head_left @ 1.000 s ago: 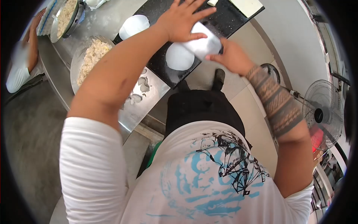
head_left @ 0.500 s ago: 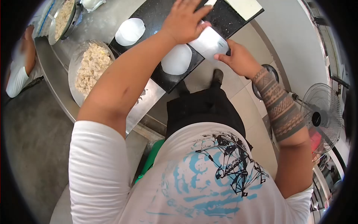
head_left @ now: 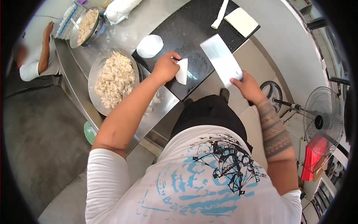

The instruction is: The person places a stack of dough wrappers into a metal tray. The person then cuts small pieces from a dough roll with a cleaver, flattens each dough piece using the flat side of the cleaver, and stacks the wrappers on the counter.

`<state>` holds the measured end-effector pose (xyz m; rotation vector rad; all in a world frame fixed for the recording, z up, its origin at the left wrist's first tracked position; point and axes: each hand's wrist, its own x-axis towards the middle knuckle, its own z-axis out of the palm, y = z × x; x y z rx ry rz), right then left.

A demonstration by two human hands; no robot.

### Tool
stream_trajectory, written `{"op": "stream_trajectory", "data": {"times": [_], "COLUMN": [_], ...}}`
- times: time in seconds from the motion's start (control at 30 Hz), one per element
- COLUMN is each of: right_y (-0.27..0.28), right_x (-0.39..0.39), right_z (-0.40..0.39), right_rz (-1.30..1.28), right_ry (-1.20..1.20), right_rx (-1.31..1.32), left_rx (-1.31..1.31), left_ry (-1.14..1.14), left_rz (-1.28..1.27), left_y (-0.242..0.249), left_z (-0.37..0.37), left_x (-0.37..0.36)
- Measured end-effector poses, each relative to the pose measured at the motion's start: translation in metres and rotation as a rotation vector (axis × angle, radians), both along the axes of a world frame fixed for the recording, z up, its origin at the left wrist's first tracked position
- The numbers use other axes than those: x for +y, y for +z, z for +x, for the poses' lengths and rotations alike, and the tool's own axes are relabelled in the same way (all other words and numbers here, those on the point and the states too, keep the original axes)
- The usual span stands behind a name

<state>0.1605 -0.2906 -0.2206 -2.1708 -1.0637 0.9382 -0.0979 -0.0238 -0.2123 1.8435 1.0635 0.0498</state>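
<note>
My left hand [head_left: 166, 68] is closed on the edge of a thin white dough wrapper [head_left: 182, 72], lifting it over the black board [head_left: 186, 33]. The lifted wrapper hangs as a half-round shape. My right hand [head_left: 247, 86] grips a broad-bladed cleaver [head_left: 220, 58] at its near end; the blade points toward the far side, above the board's right edge. Left of my left hand, a small pile of round dough wrappers [head_left: 150, 46] lies at the board's edge. A strip of white dough [head_left: 220, 14] rests near the far end.
A pale rectangular slab [head_left: 242, 22] lies on the board's far right corner. On the steel table stand a large bowl of chunky filling [head_left: 115, 80], another bowl of filling [head_left: 88, 28] and a white wrapped lump [head_left: 121, 10]. Another person [head_left: 39, 61] is at left; a fan [head_left: 322, 121] stands at right.
My left hand has left the cleaver blade, come back toward me and taken hold of the near wrapper. The cleaver is now apart from it, in my right hand alone. The view has shifted.
</note>
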Motion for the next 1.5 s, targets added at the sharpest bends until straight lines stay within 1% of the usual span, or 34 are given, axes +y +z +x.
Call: {"op": "stream_trajectory", "data": {"times": [0.03,0.07,0.1,0.17,0.2,0.27,0.37,0.4,0.43,0.47,0.5,0.57,0.63,0.67,0.7,0.8,0.87,0.9,0.93,1.0,1.03,1.1,1.17,1.3,1.37,1.4,1.47,1.5], "right_y": [-0.008,-0.019,-0.019,-0.033,-0.028,0.006,0.0,-0.001,0.002,0.004,0.002,-0.005,0.011,0.018,0.021,0.042,0.077,0.078,0.078,0.075,0.079,0.098,0.114,0.13,0.105,0.092,0.094,0.097], "right_x": [0.019,0.032,0.044,0.045,0.042,0.043,0.027,0.023,0.016,0.01,0.004,-0.007,-0.008,-0.005,-0.006,0.001,0.026,0.038,0.049,0.071,0.084,0.107,0.119,0.137,0.148,0.152,0.157,0.159], "right_z": [-0.014,-0.038,-0.067,-0.107,-0.113,-0.105,-0.092,-0.087,-0.08,-0.068,-0.055,-0.034,-0.017,-0.009,-0.003,0.008,0.017,0.024,0.033,0.052,0.058,0.064,0.067,0.057,0.06,0.065,0.071,0.073], "right_rz": [-0.016,0.082,0.058,0.032,-0.017,-0.144,0.02,-0.006,-0.042,-0.079,-0.054,-0.01,-0.039,-0.054,-0.034,0.02,0.044,0.064,0.122,0.236,0.263,0.317,0.189,0.021,0.079,0.111,0.148,0.166], "right_ry": [-0.047,-0.129,-0.168,0.062,0.088,0.15,0.129,0.106,0.092,0.079,0.078,0.079,0.076,0.075,0.056,-0.043,-0.155,-0.138,-0.059,0.105,0.207,0.412,0.525,0.678,0.68,0.679,0.62,0.591], "right_rx": [-0.017,0.156,0.303,0.137,0.197,0.196,0.132,0.132,0.147,0.161,0.161,0.164,0.168,0.17,0.19,0.311,0.46,0.425,0.242,-0.122,-0.273,-0.574,-0.647,-0.725,-0.687,-0.669,-0.591,-0.551], "left_rx": [-0.029,-0.058,-0.04,-0.063,-0.075,-0.116,-0.189,-0.236,-0.239,-0.243,-0.182,-0.054,0.065,0.128,0.088,-0.059,-0.187,-0.181,-0.176,-0.26,-0.261,-0.214,-0.185,-0.21,-0.218,-0.212,-0.202,-0.258], "left_ry": [0.04,0.08,0.09,0.058,0.042,0.023,0.063,0.103,0.144,0.185,0.202,0.244,0.254,0.257,0.316,0.366,0.254,0.219,0.183,0.197,0.214,0.244,0.269,0.256,0.272,0.307,0.375,0.388], "left_rz": [-0.042,-0.084,-0.089,-0.051,-0.031,0.042,0.113,0.079,0.107,0.135,0.176,0.249,0.489,0.607,0.618,0.707,0.748,0.732,0.716,0.619,0.654,0.619,0.584,0.667,0.709,0.657,0.55,0.542], "left_y": [-0.003,-0.001,0.019,0.044,0.056,0.081,0.122,0.128,0.13,0.129,0.12,0.083,0.026,0.025,0.016,0.017,0.014,0.014,0.015,0.013,0.005,-0.008,-0.01,-0.011,-0.009,-0.007,0.005,0.011], "left_z": [0.001,0.003,0.009,0.017,0.019,0.022,0.012,0.007,0.004,0.006,0.011,0.009,-0.013,-0.016,-0.017,0.002,0.029,0.046,0.065,0.099,0.112,0.124,0.13,0.12,0.118,0.121,0.127,0.125], "left_x": [-0.001,-0.002,-0.011,-0.022,-0.025,-0.019,0.006,0.021,0.033,0.048,0.067,0.104,0.134,0.135,0.13,0.093,0.059,0.041,0.026,0.004,0.0,0.004,0.004,0.007,0.011,0.012,0.013,0.011]}}
